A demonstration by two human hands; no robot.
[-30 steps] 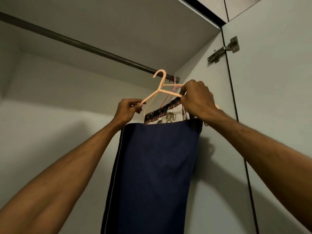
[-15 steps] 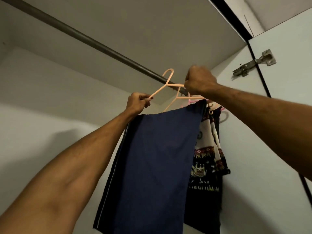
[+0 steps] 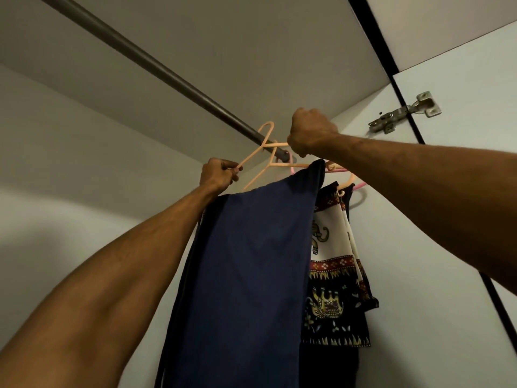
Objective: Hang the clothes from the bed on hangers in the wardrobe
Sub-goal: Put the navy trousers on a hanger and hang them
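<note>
Two raised hands hold a peach hanger (image 3: 251, 159) at the single wardrobe rail (image 3: 156, 65), left hand (image 3: 219, 175) pinching its tip, right hand (image 3: 310, 134) fisted round its other arm, one navy garment (image 3: 257, 261) draped below, beside one elephant-print garment (image 3: 333, 261).

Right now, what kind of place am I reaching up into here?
Most likely the inside of a wardrobe: a dark hanging rail runs overhead, a metal door hinge sits at the right, and a patterned garment hangs beside the navy garment on a peach hanger.
</note>
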